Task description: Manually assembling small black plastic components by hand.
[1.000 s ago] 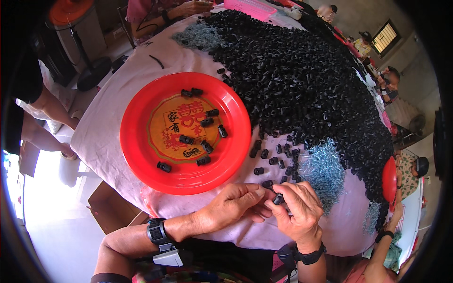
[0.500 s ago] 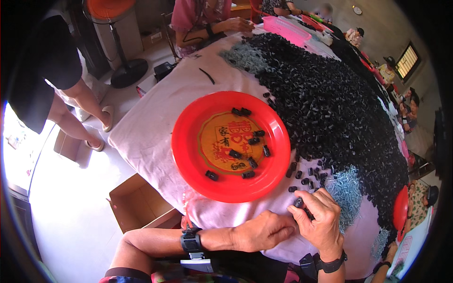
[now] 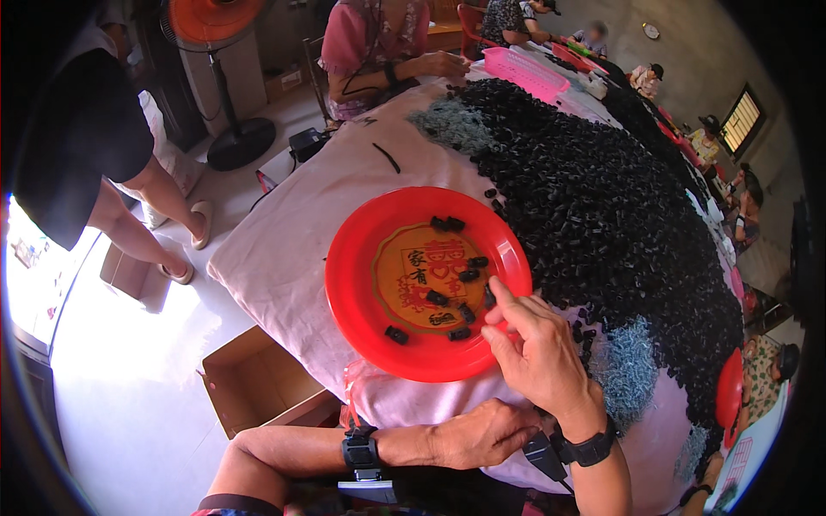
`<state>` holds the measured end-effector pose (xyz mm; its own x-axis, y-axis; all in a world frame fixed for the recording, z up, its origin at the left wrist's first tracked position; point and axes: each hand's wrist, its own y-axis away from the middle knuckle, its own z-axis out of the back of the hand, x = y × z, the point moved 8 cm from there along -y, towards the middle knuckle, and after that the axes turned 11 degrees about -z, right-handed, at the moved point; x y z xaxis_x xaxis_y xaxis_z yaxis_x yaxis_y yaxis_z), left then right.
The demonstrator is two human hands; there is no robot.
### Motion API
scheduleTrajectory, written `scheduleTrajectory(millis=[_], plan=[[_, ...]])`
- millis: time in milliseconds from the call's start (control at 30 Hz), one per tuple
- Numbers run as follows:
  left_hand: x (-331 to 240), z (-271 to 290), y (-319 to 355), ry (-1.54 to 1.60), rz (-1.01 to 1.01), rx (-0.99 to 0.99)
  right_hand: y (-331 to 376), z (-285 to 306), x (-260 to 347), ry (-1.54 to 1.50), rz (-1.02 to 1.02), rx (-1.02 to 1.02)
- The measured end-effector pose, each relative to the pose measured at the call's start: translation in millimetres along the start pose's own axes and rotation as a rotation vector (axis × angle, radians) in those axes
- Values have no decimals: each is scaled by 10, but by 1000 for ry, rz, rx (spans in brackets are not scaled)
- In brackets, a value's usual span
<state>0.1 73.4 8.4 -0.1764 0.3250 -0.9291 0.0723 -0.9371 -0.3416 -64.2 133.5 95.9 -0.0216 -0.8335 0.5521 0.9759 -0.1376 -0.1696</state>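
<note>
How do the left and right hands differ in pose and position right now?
Position: the right hand is over the near-right rim of the red round tray; the left hand is nearer the body, beside the right wrist.
Pose: the right hand's thumb and index finger are extended apart; the left hand's fingers are curled, contents hidden.
Shared: both bare, with black wrist straps.

The plate is red, its round centre orange-yellow with red and black print, and the pieces and the heap are black. The metal bits are silvery blue, the cloth pale pink, the basket bright pink and the box brown. The wristbands are black, the fan orange with a black stand, one co-worker's sleeve plain rose pink, another's top mottled tan and green, and the floor whitish
</note>
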Motion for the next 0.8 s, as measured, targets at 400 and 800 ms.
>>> scheduleTrajectory(millis=[400, 800], plan=[[-42, 150, 59, -157, 98, -5, 381, 769, -1002, 260, -301, -246], [-104, 260, 31, -43, 175, -67, 550, 596, -1263, 124, -409, -178]])
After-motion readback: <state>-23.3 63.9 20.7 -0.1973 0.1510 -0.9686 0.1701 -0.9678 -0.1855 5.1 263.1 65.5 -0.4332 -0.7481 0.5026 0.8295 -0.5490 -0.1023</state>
